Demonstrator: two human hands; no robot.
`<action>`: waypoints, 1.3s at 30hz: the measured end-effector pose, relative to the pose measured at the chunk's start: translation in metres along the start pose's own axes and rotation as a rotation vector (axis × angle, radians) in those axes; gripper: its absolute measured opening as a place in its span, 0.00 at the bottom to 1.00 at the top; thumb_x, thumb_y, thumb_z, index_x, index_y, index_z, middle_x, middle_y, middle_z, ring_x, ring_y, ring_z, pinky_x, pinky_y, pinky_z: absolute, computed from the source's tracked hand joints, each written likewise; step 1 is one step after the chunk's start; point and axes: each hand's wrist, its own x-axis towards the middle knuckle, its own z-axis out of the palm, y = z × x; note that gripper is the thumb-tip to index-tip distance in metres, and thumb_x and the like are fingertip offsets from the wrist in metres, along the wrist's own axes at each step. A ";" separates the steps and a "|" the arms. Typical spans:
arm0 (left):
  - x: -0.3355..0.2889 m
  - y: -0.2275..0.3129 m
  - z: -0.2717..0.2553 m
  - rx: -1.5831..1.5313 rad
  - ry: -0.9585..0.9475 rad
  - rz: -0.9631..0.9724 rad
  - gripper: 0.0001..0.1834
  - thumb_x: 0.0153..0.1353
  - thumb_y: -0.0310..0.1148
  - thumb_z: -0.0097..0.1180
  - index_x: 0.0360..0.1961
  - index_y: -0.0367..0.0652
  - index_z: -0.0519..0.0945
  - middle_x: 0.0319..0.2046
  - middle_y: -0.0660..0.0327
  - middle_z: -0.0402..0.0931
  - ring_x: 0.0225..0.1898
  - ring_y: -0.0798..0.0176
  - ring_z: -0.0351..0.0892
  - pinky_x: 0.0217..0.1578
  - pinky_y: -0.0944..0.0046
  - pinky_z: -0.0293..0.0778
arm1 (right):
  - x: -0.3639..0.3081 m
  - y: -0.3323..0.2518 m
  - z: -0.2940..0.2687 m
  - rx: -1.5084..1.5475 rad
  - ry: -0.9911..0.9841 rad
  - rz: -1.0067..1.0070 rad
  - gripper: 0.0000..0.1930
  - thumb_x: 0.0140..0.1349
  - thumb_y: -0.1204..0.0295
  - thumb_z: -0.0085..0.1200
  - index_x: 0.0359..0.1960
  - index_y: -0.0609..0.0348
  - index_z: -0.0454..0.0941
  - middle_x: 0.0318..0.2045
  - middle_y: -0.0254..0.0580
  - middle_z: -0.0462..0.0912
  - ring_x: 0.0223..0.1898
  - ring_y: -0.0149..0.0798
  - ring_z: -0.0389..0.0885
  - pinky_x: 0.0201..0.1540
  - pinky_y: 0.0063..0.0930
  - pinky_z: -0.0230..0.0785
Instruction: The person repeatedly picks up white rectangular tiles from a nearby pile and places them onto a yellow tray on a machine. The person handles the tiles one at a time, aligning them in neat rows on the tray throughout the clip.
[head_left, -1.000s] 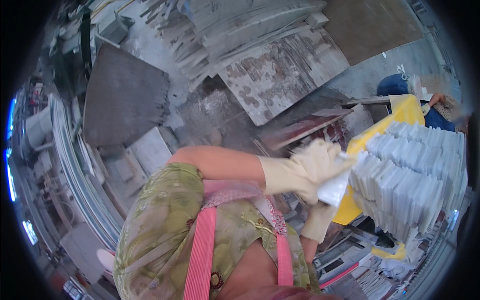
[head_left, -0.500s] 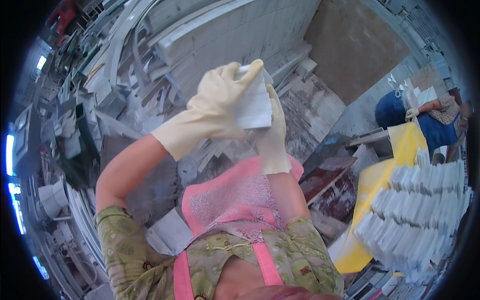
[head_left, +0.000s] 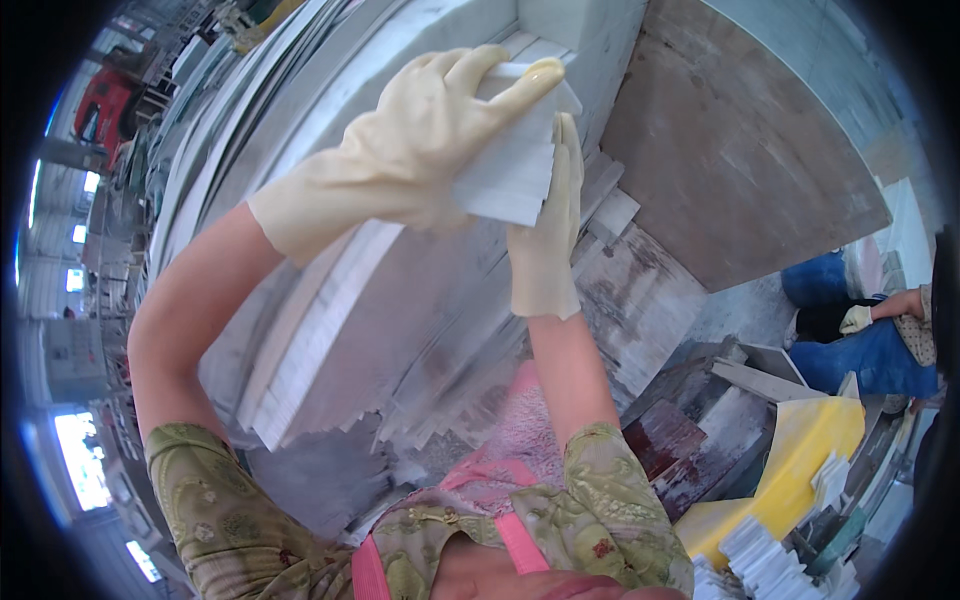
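Between my two cream-gloved hands is a stack of white tile strips [head_left: 508,178], tilted, its edges stepped on the right side. My left hand [head_left: 425,140] is closed over its far and left side, with a finger lying across the top end. Along the right edge, my right hand [head_left: 550,225] presses with straight fingers; part of its palm is hidden behind the strips. Just beyond them, more white strips [head_left: 535,48] lie on a pale ledge.
Large pale stone slabs [head_left: 350,300] lean in layers at left. A brown board [head_left: 740,150] stands at far right. Near right, a yellow sheet [head_left: 790,480] lies by piled white strips [head_left: 760,560]. Another person in blue [head_left: 860,355] works at the right edge.
Both hands have carried the stack farther away and slightly up in the picture. My view has shifted toward the leaning slabs, and the yellow sheet and piled strips now sit lower right.
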 end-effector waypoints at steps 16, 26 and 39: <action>0.175 -0.120 0.053 -0.049 -0.301 0.258 0.59 0.37 0.36 0.77 0.74 0.53 0.62 0.61 0.38 0.70 0.59 0.40 0.78 0.59 0.51 0.77 | 0.151 0.023 0.020 0.270 0.233 0.221 0.36 0.81 0.51 0.34 0.80 0.58 0.40 0.79 0.44 0.45 0.79 0.42 0.46 0.78 0.37 0.45; 0.147 -0.145 0.065 -0.159 -0.196 -0.051 0.56 0.44 0.32 0.75 0.76 0.43 0.60 0.74 0.41 0.58 0.75 0.39 0.57 0.73 0.50 0.63 | 0.180 0.018 0.006 -0.323 0.068 -0.036 0.42 0.78 0.45 0.32 0.78 0.69 0.43 0.78 0.63 0.45 0.80 0.54 0.42 0.79 0.39 0.40; -0.004 -0.138 0.036 -0.271 0.008 -0.486 0.34 0.66 0.30 0.55 0.73 0.37 0.64 0.74 0.45 0.59 0.78 0.47 0.52 0.78 0.48 0.46 | 0.182 -0.018 0.033 -0.099 0.030 0.066 0.44 0.76 0.39 0.31 0.80 0.56 0.36 0.80 0.52 0.41 0.81 0.47 0.38 0.80 0.45 0.37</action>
